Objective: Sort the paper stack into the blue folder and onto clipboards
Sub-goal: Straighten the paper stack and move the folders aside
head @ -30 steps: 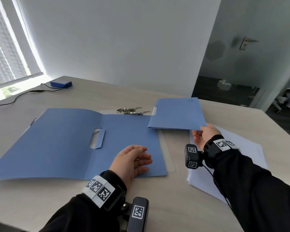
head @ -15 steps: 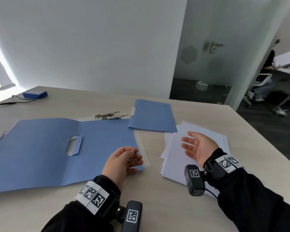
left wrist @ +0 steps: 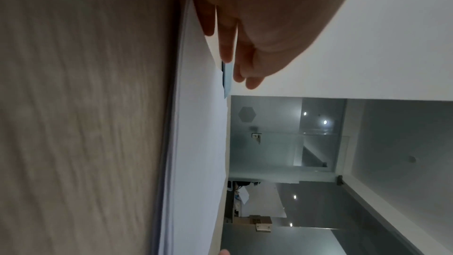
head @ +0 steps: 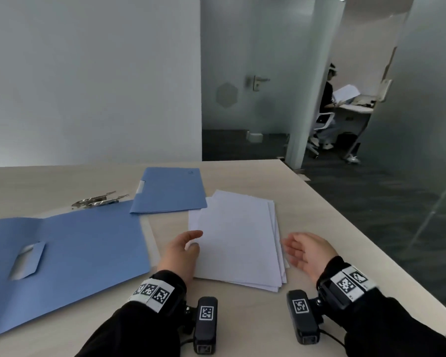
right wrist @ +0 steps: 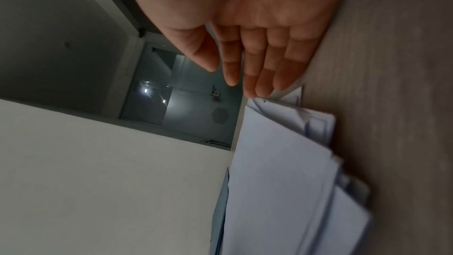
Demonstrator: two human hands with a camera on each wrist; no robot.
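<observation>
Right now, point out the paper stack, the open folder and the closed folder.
paper stack [head: 238, 238], head view, middle of the top sheet.
open folder [head: 88, 248], head view, right inner panel.
closed folder [head: 170, 190], head view, middle of the cover.

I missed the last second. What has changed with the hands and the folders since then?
The right hand let go of the closed blue folder, now lying flat, and came back open beside the paper stack. The left hand moved from the open blue folder to the stack's left edge. The open folder stayed put.
</observation>
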